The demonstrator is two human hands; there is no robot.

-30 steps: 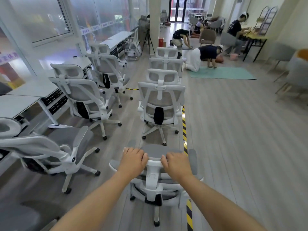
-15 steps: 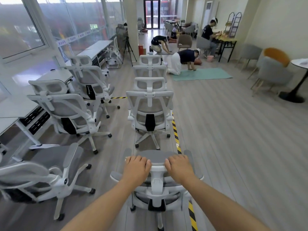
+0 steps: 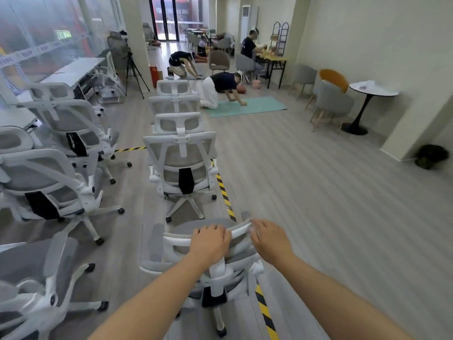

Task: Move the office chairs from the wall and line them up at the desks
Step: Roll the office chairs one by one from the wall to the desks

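A white-framed grey mesh office chair [image 3: 196, 263] stands right below me on the yellow-black floor tape [image 3: 224, 192]. My left hand [image 3: 209, 244] grips the top of its headrest. My right hand [image 3: 269, 239] lies at the headrest's right end, blurred, with its fingers fairly straight. Ahead, a row of matching chairs [image 3: 180, 165] runs down the middle of the room, backs toward me. At the left, more of these chairs [image 3: 41, 182] stand by the white desks [image 3: 73, 69] along the window.
Another chair [image 3: 36, 278] sits close at lower left. People kneel on a green mat [image 3: 247, 106] beyond the row. Grey armchairs [image 3: 333, 104] and a round table [image 3: 372, 90] line the right wall. A tripod [image 3: 133, 69] stands by the pillar.
The view has swung right. The held chair's headrest has turned so its right end points away from me. My right hand has slid to that end and its fingers have loosened.
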